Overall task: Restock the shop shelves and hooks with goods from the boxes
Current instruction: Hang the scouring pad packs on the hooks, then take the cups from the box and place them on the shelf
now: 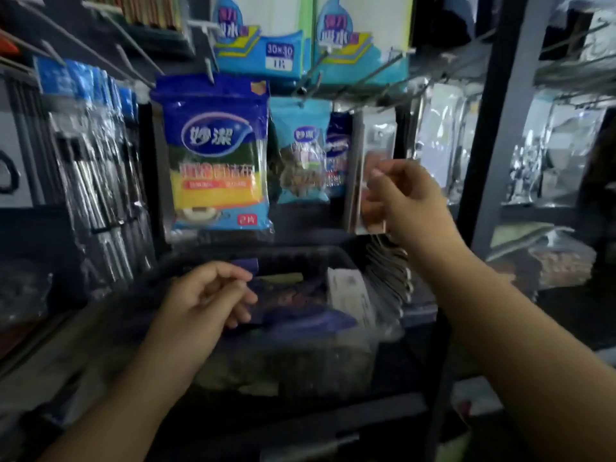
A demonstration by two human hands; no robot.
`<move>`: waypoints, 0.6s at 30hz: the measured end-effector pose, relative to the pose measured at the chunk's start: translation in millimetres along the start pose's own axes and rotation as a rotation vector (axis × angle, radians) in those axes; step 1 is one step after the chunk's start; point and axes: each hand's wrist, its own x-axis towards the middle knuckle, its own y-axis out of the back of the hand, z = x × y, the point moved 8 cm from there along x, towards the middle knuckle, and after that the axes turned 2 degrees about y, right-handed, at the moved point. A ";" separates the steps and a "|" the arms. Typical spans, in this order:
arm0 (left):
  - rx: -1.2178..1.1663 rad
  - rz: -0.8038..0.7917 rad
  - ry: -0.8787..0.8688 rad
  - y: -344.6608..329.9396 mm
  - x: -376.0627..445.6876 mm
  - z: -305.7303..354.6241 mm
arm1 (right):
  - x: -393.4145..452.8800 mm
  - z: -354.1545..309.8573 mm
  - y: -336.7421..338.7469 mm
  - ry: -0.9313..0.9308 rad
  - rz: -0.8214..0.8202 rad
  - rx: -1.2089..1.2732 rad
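- Your right hand (405, 198) is raised to the clear flat packet (373, 181) hanging at the right end of the hook row; fingers are curled against its front edge and seem to pinch it, though blur hides the exact contact.
- Your left hand (210, 295) hovers low, left of and below that packet, over the open box (366, 345); its fingers are loosely curled with thumb near fingertips, and nothing can be made out between them.
- Judged from this, you are at the hanging step: seating or straightening a packet on its hook (383, 106), with the next item not yet picked.
- Left of the clear packet hang two small sponge packs (301, 151), then the big blue scouring-pad pack (215, 161) further left.
- Directly below the clear packet, the box holds dark purple packs (300, 311), a white carton (353, 295) and a fanned stack of grey cards (388, 265).
- Next move likely calls for: check the packet's hole sits fully on the hook, let go, then have the left hand grip one item from the box and lift it to a matching hook.
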 end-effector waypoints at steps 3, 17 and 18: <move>-0.042 -0.021 -0.047 -15.8 -32.8 -2.5 | -76.8 5.6 42.4 -0.017 -0.016 -0.043; -0.061 -0.375 0.630 -149.5 -288.2 -202.9 | -427.9 169.0 215.7 -0.788 0.013 -0.401; -0.046 -0.399 0.691 -159.3 -307.9 -220.1 | -448.7 180.6 223.9 -0.846 -0.006 -0.432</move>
